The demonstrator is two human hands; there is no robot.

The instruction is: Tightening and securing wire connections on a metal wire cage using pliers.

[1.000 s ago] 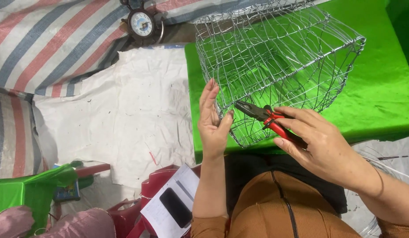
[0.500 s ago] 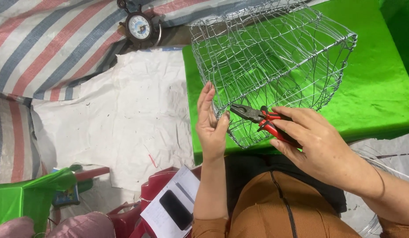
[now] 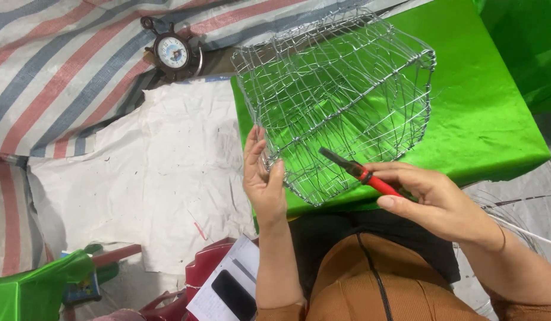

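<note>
A wire mesh basket (image 3: 340, 89) lies tipped on a green-covered table (image 3: 483, 113). My left hand (image 3: 262, 178) grips the basket's near left corner, thumb and fingers pinching the wire. My right hand (image 3: 436, 202) holds red-handled pliers (image 3: 361, 172), whose dark jaws point left at the basket's lower front edge. The plier tips sit close to the wire, just right of my left hand.
A round clock in a ship's-wheel frame (image 3: 172, 52) lies on a striped tarp (image 3: 61, 65). A white sheet (image 3: 150, 178) covers the floor left of the table. A phone (image 3: 234, 295) rests on paper on a red stool. Loose wire (image 3: 507, 220) coils at the right.
The view shifted, so the basket sits lower and more central. My right hand moved the pliers slightly right and away from my left hand, which keeps its hold on the basket corner.
</note>
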